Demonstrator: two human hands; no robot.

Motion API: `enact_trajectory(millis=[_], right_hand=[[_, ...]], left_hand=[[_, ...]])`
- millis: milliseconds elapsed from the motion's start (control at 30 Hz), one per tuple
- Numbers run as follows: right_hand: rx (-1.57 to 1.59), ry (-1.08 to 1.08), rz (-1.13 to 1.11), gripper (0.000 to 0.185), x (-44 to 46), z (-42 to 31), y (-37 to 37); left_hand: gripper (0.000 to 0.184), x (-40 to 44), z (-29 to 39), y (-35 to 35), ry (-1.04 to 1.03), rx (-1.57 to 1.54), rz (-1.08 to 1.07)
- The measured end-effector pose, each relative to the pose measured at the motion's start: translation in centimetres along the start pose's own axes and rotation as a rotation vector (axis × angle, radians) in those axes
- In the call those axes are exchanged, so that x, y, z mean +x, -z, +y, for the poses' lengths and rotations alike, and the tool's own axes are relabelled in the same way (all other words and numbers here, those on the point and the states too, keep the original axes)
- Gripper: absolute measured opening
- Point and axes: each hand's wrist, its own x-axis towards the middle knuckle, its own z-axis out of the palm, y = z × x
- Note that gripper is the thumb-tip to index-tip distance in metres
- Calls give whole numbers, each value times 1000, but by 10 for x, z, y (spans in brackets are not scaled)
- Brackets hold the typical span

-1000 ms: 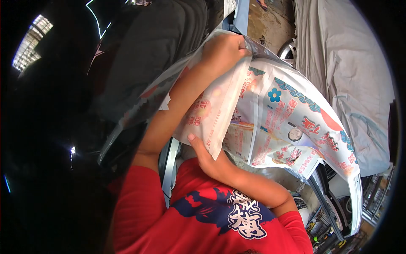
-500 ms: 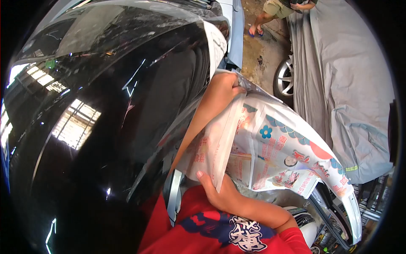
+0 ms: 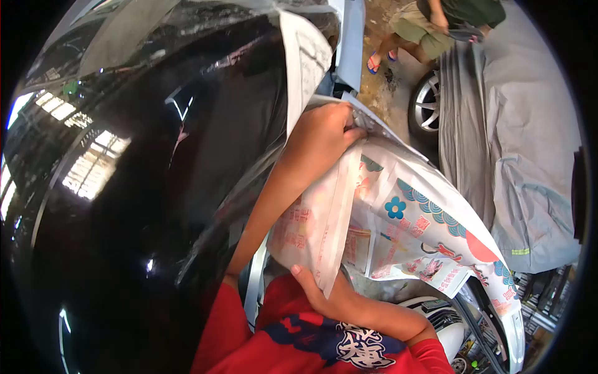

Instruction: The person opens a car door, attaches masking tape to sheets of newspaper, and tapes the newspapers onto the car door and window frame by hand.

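My left hand [image 3: 330, 132] is closed at the upper edge of a thin printed sheet [image 3: 321, 218], its fingertips pressed near the rim of a curved panel. Lower down, my right hand [image 3: 314, 288] pinches the sheet's bottom end, with the thumb on top and the other fingers hidden beneath. The sheet is pale, with faint red lettering and a folded strip along its right side. More printed paper [image 3: 430, 218], with a blue flower, wave patterns and red characters, covers the curved panel to the right.
A glossy black car body [image 3: 137, 187] fills the left, with a white paper piece [image 3: 302, 59] at its edge. Another person in shorts and sandals [image 3: 417, 31] is at the top, by a wheel [image 3: 426, 105] and a grey-covered vehicle [image 3: 529, 137]. Tools lie at lower right.
The view has tilted up and shows more of the black car. The other person has come further into view. Both hands keep their hold on the sheet.
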Motion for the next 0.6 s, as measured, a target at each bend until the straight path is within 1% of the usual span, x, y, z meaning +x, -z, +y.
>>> enact_trajectory(millis=[133,167,233,267,300,367,400,467,500,600], right_hand=[[118,45,50,34,5,3,3],[119,20,51,34,7,3,7],[120,-34,53,33,5,5,9],[130,31,130,34,7,11,3],[136,106,195,34,12,17,-3],[177,17,133,36,-1,19,-7],[210,-131,23,37,-8,13,3],[201,-97,-21,41,4,16,13],[226,-79,17,42,4,17,11],[302,-66,100,43,-4,23,6]], left_hand=[[34,-8,-3,-11,-39,27,108],[34,-9,-4,-11,-47,43,128],[36,-8,-4,-10,17,34,67],[37,-4,-9,-11,71,8,-13],[38,5,-13,-13,30,17,22],[40,-1,-16,-18,24,33,29],[33,-3,-14,-19,94,-82,-54],[36,-3,-11,-19,50,-19,31],[37,-7,-7,-17,40,9,67],[35,-4,2,-12,97,58,-18]])
